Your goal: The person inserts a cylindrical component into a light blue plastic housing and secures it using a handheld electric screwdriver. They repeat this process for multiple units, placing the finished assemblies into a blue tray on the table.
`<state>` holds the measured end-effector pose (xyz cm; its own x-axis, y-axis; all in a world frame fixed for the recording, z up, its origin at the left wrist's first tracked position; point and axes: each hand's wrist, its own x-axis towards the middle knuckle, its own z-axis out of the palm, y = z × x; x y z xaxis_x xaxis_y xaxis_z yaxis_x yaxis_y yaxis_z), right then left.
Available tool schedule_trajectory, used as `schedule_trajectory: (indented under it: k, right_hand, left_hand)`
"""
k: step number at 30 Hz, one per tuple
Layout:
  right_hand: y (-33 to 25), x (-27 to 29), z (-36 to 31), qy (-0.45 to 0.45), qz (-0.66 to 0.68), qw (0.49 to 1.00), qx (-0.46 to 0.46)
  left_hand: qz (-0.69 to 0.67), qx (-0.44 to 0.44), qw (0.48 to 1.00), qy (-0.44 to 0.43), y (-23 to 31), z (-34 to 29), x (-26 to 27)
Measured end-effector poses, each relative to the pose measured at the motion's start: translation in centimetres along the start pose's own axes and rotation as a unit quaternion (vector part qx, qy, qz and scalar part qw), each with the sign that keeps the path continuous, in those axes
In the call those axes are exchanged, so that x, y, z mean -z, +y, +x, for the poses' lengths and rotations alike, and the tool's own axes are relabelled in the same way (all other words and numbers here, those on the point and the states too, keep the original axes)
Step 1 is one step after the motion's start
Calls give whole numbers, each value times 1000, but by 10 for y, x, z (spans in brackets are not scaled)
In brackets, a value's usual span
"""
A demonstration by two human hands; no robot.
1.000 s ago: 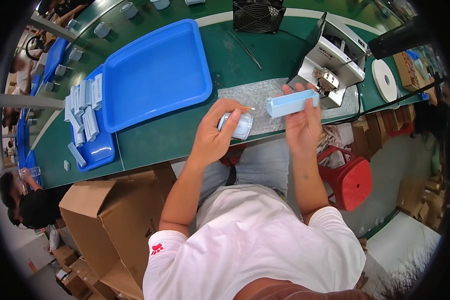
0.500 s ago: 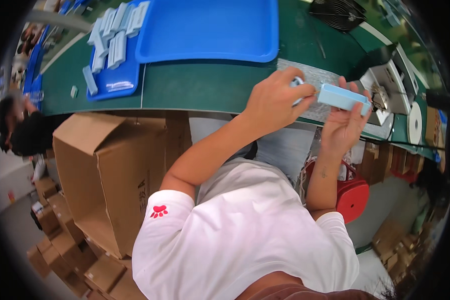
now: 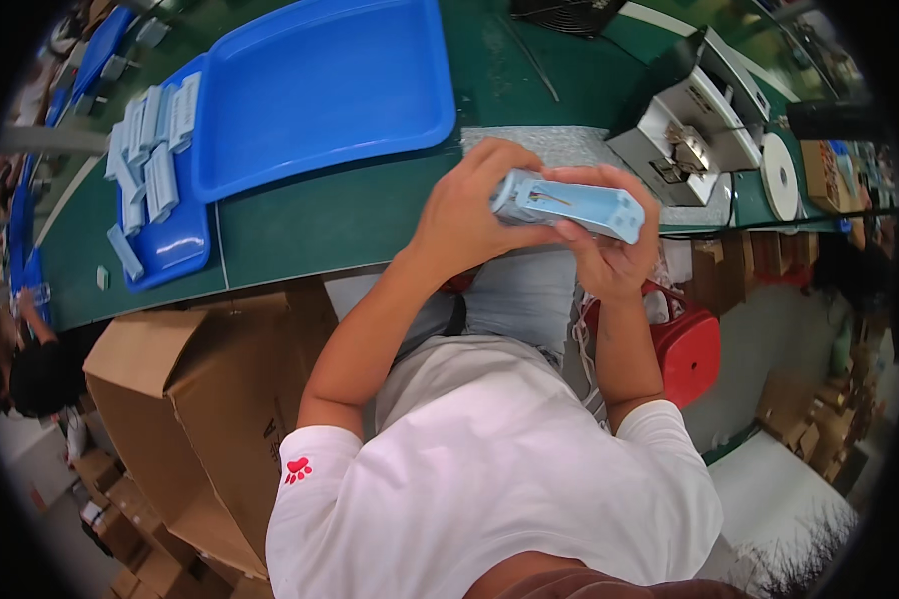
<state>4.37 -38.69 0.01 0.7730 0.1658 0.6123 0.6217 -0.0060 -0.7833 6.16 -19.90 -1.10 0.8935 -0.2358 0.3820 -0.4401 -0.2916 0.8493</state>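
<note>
A light blue, trough-shaped plastic housing (image 3: 597, 206) is held up in front of me, its hollow side facing up. My right hand (image 3: 624, 235) wraps round its right part, thumb at the near edge. At the left end my left hand (image 3: 479, 210) grips a rounded pale blue part (image 3: 512, 197), which meets the housing or sits just against it; I cannot tell whether they are joined. A thin yellowish wire (image 3: 554, 197) lies inside the hollow. Both hands are over the near edge of the green table (image 3: 340, 225).
A large blue tray (image 3: 320, 95) lies on the table's left half. Beside it, a smaller blue tray (image 3: 182, 250) bears several light blue housings (image 3: 160, 180). Bubble wrap (image 3: 569, 140), a metal-fronted machine (image 3: 684, 135) and a white reel (image 3: 779, 178) are at right. A cardboard box (image 3: 220, 399) stands below.
My hands have come together and moved left with the housing. The rounded part and wire, formerly apart from it, are now at its left end. The whole view has shifted.
</note>
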Motion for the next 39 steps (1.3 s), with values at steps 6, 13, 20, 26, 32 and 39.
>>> schedule_trajectory:
  k: [6,13,20,26,32,39]
  right_hand:
    - [-10,8,12,-59,-66,995,43]
    - [-16,2,14,-81,-92,992,35]
    - [-20,-2,14,-72,-85,994,9]
    - [-16,4,17,-77,-42,996,11]
    - [-10,44,29,-27,1,994,-107]
    - [-49,132,140,410,-257,864,139]
  left_hand:
    - [0,11,1000,14,4,2,0]
    - [15,38,999,-4,9,2,-2]
    - [21,24,999,2,6,0,-7]
    - [-24,13,1000,11,13,2,-6]
    - [-16,-3,1000,7,0,16,-22]
    - [2,43,999,17,12,25,-33]
